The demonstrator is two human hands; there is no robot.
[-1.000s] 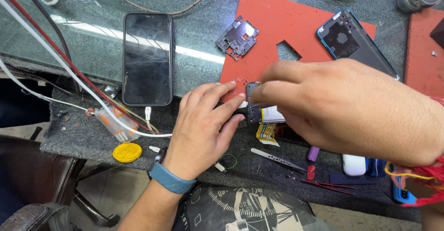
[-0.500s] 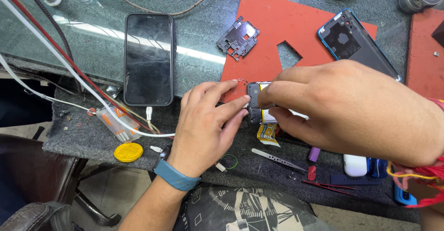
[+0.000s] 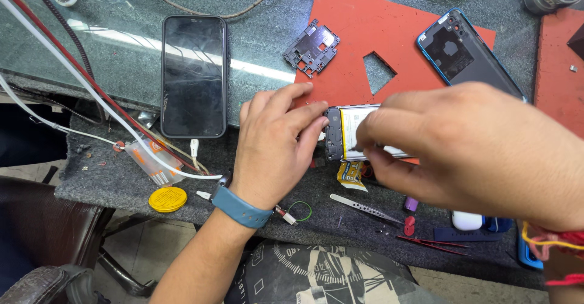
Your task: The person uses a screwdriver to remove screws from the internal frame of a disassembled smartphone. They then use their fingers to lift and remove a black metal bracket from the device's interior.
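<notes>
Since a second ago both hands have shifted a little right along the near edge of the red mat [image 3: 389, 30], and the opened phone [image 3: 350, 132] between them now shows more of itself: its dark frame end and pale battery face are uncovered, where the hands hid most of it before. That suggests the grip has been reset so the work sits in plainer sight. The left hand [image 3: 274, 149] lies palm down on the table [image 3: 109, 170], its fingers [image 3: 310, 127] spread slightly and pressed against the left end of the opened phone, steadying it rather than closing round it. The right hand [image 3: 474, 146] reaches in from the right, its fingers [image 3: 374, 135] drawn together on the battery face; whether they pinch a small tool or part, I cannot tell. The opened phone rests at the mat's near edge, half on it. Farther off on the mat lie a small black bracket [image 3: 311, 47] and, to the right, a blue-edged back cover [image 3: 465, 51]. A dark phone [image 3: 193, 76] lies screen up to the left, apart. Near the table's front edge sit tweezers [image 3: 365, 206] and a shut yellow tin [image 3: 167, 199], contents hidden.
</notes>
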